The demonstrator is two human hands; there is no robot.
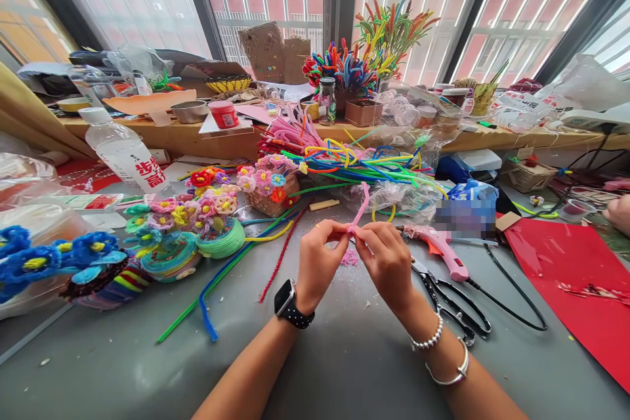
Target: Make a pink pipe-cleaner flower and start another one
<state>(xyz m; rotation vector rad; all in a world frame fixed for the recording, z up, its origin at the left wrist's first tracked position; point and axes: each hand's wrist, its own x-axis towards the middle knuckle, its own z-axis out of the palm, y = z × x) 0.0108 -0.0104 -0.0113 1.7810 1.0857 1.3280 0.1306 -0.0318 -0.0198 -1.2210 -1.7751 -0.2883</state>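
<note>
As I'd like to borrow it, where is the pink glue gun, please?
In the head view, the pink glue gun lies right of the right hand, beyond the black scissors.

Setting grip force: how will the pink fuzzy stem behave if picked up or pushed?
The pink fuzzy stem is probably bendable yet shape-holding: its free end stands up unsupported above the fingers, with a slight bend. It's likely light, being so thin and held in a fingertip pinch. The fuzzy surface suggests it won't slip easily.

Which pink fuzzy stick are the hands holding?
The pink one sticking up between the left hand and right hand; other pink ones lie bunched behind, untouched.
</note>
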